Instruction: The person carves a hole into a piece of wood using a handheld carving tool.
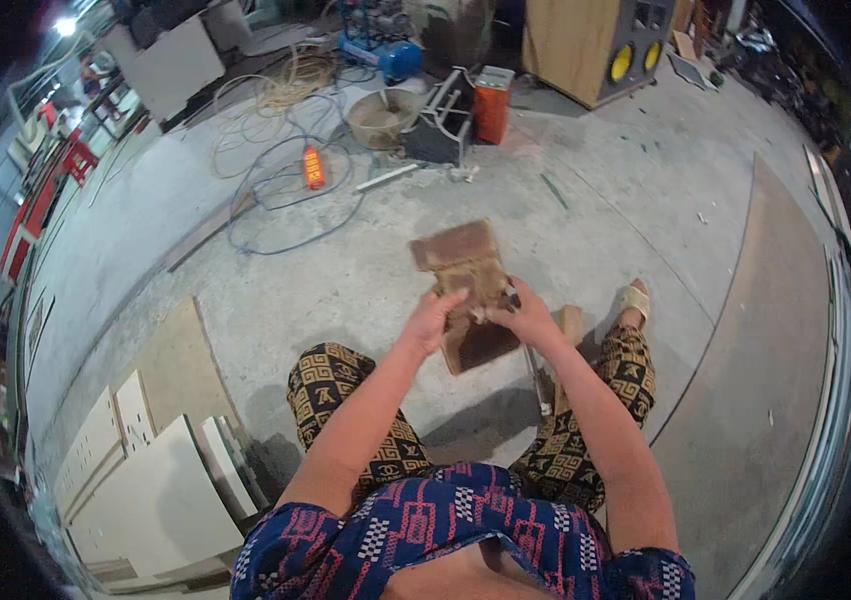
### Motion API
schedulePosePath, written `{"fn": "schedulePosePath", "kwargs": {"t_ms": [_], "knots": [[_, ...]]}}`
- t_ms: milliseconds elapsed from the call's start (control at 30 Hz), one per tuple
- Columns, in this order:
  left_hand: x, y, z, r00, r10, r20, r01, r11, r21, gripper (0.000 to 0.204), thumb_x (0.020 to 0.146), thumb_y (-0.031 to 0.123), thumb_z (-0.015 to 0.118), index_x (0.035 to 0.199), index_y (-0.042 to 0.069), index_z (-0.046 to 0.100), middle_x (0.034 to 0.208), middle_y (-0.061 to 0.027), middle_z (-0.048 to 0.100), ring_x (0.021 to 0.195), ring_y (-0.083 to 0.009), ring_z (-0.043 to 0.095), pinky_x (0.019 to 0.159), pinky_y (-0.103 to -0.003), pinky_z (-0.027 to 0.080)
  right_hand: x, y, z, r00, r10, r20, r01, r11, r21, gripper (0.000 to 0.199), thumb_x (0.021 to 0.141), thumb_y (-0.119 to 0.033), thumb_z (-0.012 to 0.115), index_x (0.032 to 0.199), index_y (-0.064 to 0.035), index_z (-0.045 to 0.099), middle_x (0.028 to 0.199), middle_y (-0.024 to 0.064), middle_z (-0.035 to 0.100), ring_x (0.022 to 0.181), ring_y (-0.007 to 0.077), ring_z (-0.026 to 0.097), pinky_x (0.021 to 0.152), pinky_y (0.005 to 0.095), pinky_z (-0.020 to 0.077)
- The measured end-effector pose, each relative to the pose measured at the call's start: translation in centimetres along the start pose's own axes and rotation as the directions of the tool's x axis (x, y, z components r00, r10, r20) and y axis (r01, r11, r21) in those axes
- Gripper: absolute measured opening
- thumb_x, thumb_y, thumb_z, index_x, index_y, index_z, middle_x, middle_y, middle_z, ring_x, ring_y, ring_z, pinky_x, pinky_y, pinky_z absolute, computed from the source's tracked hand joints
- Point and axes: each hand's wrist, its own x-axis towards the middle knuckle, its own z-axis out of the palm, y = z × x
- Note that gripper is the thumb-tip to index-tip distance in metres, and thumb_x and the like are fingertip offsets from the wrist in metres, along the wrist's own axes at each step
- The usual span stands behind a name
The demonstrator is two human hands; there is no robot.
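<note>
In front of my knees I hold up a brown piece [470,245] with smooth dark-brown panels at its far and near ends and a rough tan middle; it looks like worn wood, slightly blurred. My left hand [432,318] is closed on its left edge, thumb lying over the middle. My right hand [527,315] is closed at the right edge of the same piece. A small dark and white bit [511,298] shows by the right fingers; its kind is unclear. Between my legs, a light wooden block [570,325] is partly hidden behind my right forearm.
White and tan boards [155,500] lean at the left. Farther off are an orange power strip [314,168] with a looped blue cable, a basin [383,118], a dark tool tote [442,130], an orange tin [493,105], a blue compressor [380,55] and a speaker cabinet [575,50].
</note>
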Motion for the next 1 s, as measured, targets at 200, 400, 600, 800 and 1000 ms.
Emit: {"fn": "schedulePosePath", "kwargs": {"t_ms": [200, 400, 600, 800, 1000], "knots": [[0.6, 0.6, -0.7, 0.993, 0.061, -0.099, -0.072, 0.991, -0.115, 0.042, 0.086, 0.015, 0.061, 0.124, 0.005, 0.045, 0.116, -0.0072, 0.057, 0.106, -0.0215, 0.056, 0.09, -0.038, 0.048, 0.9, 2.1, -1.7, 0.968, 0.244, -0.06, -0.251, 0.92, -0.301, 0.062, 0.073, -0.038, 0.069, 0.122, -0.0033, 0.053, 0.105, 0.0193, 0.063, 0.104, 0.0333, 0.057, 0.088, 0.0409, 0.0455], [0.8, -0.7, -0.3, 0.982, 0.051, -0.184, -0.064, 0.996, -0.062, 0.04, 0.086, 0.012, 0.059, 0.123, 0.005, 0.043, 0.112, -0.01, 0.057, 0.096, -0.0249, 0.06, 0.076, -0.039, 0.054, -2.1, 11.7, -1.3, 0.887, 0.368, -0.28, -0.461, 0.756, -0.465, 0.057, 0.076, -0.03, 0.067, 0.122, -0.002, 0.051, 0.114, 0.0218, 0.056, 0.11, 0.0357, 0.052, 0.09, 0.0414, 0.0439], [2.5, -2.5, -4.8, 0.961, 0.02, -0.276, -0.03, 0.999, -0.032, 0.032, 0.088, 0.01, 0.05, 0.118, 0.0, 0.046, 0.108, -0.0144, 0.06, 0.089, -0.028, 0.062, 0.067, -0.039, 0.055, -11.3, 24.1, 2.2, 0.84, 0.461, -0.285, -0.525, 0.559, -0.642, 0.062, 0.073, -0.023, 0.071, 0.125, -0.0016, 0.044, 0.129, 0.0258, 0.038, 0.117, 0.0471, 0.039, 0.094, 0.0465, 0.0415], [4.2, -5.6, -8.7, 0.872, 0.053, -0.487, 0.179, 0.89, 0.419, 0.036, 0.078, 0.001, 0.052, 0.114, 0.001, 0.05, 0.104, -0.0178, 0.059, 0.083, -0.0287, 0.062, 0.061, -0.036, 0.052, -9.0, 19.0, -0.7, 0.777, 0.514, -0.364, -0.63, 0.653, -0.421, 0.067, 0.07, -0.011, 0.071, 0.128, -0.0026, 0.038, 0.122, 0.0244, 0.039, 0.111, 0.0437, 0.044, 0.09, 0.0449, 0.0443], [4.5, -10.9, -10.9, 0.809, 0.417, -0.414, 0.32, 0.279, 0.905, 0.063, 0.071, 0.0, 0.058, 0.132, 0.005, 0.043, 0.106, -0.0177, 0.058, 0.09, -0.0266, 0.058, 0.076, -0.034, 0.048, -9.2, 20.6, -0.1, 0.672, 0.61, -0.42, -0.718, 0.675, -0.169, 0.076, 0.07, 0.002, 0.065, 0.135, -0.0008, 0.025, 0.118, 0.022, 0.039, 0.11, 0.0407, 0.048, 0.091, 0.0423, 0.0461]]}}
